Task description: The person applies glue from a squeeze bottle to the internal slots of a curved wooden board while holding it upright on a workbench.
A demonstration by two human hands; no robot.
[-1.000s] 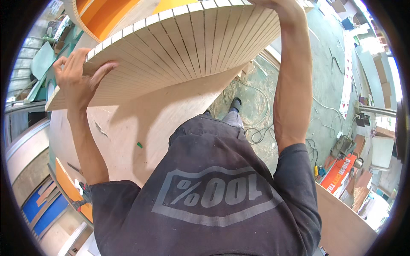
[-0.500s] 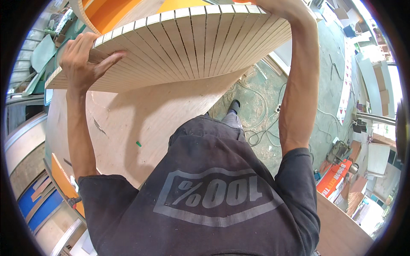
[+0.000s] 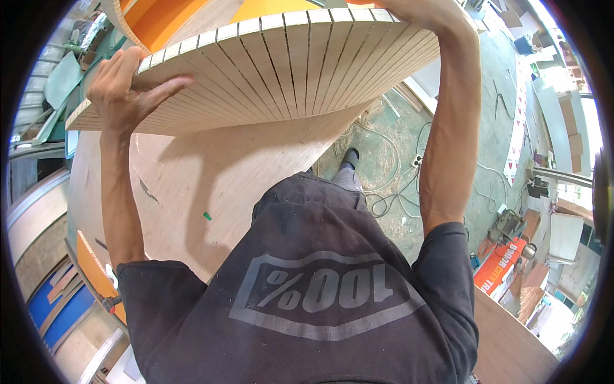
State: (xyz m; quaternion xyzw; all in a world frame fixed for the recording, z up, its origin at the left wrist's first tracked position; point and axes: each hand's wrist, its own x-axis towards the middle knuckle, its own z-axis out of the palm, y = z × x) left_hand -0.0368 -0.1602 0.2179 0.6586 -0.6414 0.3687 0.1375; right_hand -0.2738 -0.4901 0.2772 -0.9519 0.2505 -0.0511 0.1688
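A wide plywood panel (image 3: 275, 70), scored with many parallel slots, is held up in front of me and bends in a curve. My left hand (image 3: 121, 89) grips its left part, fingers over the upper edge and thumb against the slotted face. At the right end of that edge is my right hand (image 3: 419, 13), cut off by the top of the picture. Its fingers bend over the edge and are mostly hidden. Below the panel lies a broad plywood sheet (image 3: 173, 185) with a small green piece (image 3: 207, 216) on it.
Beyond the panel stands an orange curved piece (image 3: 153, 22). Cables (image 3: 390, 198) run over the dusty green floor (image 3: 390, 144) on the right. A machine (image 3: 506, 225) stands beside an orange printed board (image 3: 500, 264). Blue and wooden offcuts (image 3: 64, 301) lie at the lower left.
Both hands keep their hold on the panel. The left hand has shifted very slightly left and the right forearm slightly right; the panel's slots have moved a little.
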